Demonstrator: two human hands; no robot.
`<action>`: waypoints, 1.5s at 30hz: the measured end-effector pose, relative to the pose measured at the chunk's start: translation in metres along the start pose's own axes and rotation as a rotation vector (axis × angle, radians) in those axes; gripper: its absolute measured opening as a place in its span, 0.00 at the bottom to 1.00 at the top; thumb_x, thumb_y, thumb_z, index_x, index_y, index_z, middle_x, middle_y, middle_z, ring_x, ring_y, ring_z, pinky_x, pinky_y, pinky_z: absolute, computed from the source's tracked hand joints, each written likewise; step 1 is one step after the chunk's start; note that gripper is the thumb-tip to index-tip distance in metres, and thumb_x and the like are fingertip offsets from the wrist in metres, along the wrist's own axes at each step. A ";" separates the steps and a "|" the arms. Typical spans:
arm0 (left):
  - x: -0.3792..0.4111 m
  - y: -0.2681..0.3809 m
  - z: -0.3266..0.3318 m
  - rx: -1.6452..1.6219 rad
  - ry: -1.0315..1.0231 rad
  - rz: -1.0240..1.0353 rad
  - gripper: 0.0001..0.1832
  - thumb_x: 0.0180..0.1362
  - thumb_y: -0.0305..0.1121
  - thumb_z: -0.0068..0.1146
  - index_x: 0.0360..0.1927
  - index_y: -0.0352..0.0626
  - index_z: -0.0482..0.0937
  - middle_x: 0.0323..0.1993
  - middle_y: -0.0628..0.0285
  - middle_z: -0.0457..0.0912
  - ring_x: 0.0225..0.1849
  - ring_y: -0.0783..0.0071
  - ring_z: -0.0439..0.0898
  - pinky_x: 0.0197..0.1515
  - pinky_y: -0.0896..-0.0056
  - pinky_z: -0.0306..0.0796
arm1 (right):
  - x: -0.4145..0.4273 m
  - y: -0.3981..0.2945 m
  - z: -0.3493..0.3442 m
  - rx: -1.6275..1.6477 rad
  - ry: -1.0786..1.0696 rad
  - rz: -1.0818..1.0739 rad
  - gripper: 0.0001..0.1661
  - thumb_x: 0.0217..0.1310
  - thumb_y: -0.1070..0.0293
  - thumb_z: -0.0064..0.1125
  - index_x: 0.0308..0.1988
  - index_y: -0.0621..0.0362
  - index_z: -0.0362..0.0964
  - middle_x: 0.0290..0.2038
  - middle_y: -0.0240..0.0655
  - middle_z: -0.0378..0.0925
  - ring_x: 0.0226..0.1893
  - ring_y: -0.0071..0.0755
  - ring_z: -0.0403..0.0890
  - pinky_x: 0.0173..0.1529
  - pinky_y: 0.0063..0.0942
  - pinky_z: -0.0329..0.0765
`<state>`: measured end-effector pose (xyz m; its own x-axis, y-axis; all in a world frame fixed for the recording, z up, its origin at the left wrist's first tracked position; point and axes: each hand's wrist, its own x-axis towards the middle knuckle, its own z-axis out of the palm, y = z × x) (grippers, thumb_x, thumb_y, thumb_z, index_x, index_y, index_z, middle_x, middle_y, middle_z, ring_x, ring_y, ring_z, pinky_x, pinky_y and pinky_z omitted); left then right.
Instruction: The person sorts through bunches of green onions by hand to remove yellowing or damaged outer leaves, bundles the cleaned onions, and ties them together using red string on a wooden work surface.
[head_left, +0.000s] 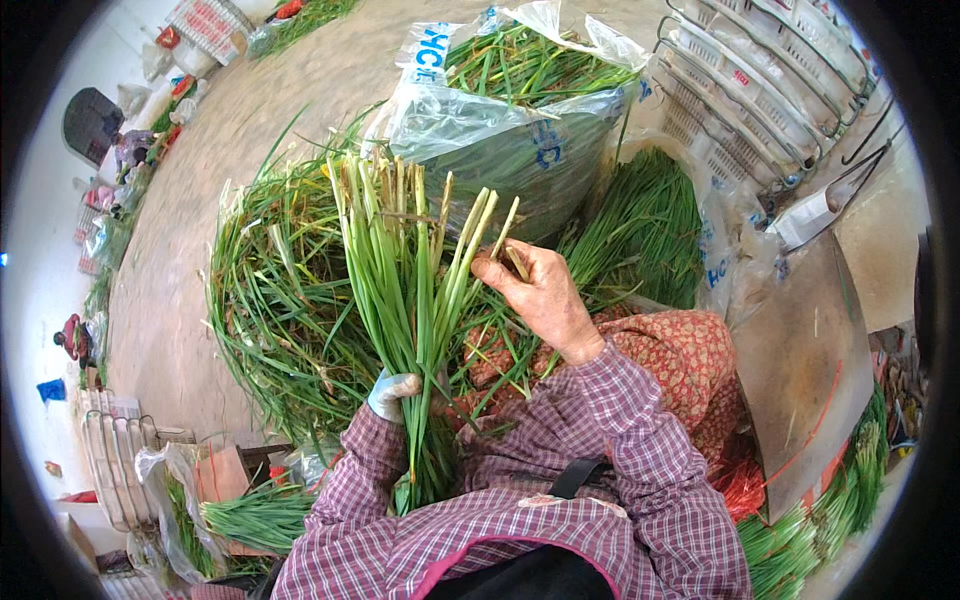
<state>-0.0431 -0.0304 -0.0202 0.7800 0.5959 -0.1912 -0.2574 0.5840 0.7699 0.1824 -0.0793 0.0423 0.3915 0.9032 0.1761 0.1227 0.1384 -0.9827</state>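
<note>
My left hand (394, 393), in a pale glove that leaves the thumb bare, grips a bunch of Chinese chives (409, 315) at its middle. The pale cut ends fan upward and the green leaves hang toward my lap. Bare, my right hand (544, 296) is at the right edge of the fan, thumb and finger pinched by a chive stalk. A short pale stalk piece (517, 264) pokes out between its fingers. Behind the bunch lies a large tangled heap of chives (292, 300). Loose leaves are scattered over the red floral cloth (667, 345) on my lap.
A clear plastic bag (517, 157) stuffed with chives stands ahead, with another opened bag of chives (652, 217) at its right. Plastic crates (750, 90) are stacked at the upper right. A board (810, 360) and red twine (742, 491) lie right. Several people sit along the far left.
</note>
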 end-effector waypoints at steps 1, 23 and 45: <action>0.001 0.000 0.002 -0.008 -0.025 -0.007 0.21 0.45 0.41 0.62 0.36 0.35 0.72 0.20 0.60 0.70 0.13 0.71 0.67 0.17 0.70 0.60 | 0.000 0.000 -0.001 0.001 0.013 0.031 0.14 0.57 0.60 0.56 0.32 0.60 0.76 0.19 0.27 0.72 0.17 0.16 0.65 0.23 0.22 0.64; 0.004 -0.005 0.006 -0.152 -0.342 -0.143 0.24 0.45 0.49 0.60 0.30 0.34 0.71 0.17 0.58 0.69 0.15 0.70 0.68 0.18 0.69 0.61 | 0.011 -0.005 -0.015 0.252 -0.101 0.138 0.13 0.61 0.65 0.50 0.43 0.60 0.72 0.17 0.21 0.65 0.17 0.12 0.62 0.20 0.14 0.59; 0.003 -0.002 -0.004 -0.105 -0.263 -0.065 0.25 0.45 0.48 0.61 0.36 0.35 0.72 0.21 0.58 0.71 0.15 0.69 0.69 0.17 0.69 0.61 | -0.002 -0.020 -0.013 0.029 -0.132 0.023 0.17 0.54 0.62 0.58 0.35 0.66 0.72 0.28 0.34 0.76 0.28 0.23 0.74 0.37 0.23 0.73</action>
<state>-0.0419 -0.0274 -0.0244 0.9145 0.3997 -0.0626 -0.2491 0.6783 0.6913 0.1906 -0.0893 0.0624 0.2705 0.9516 0.1461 0.0880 0.1267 -0.9880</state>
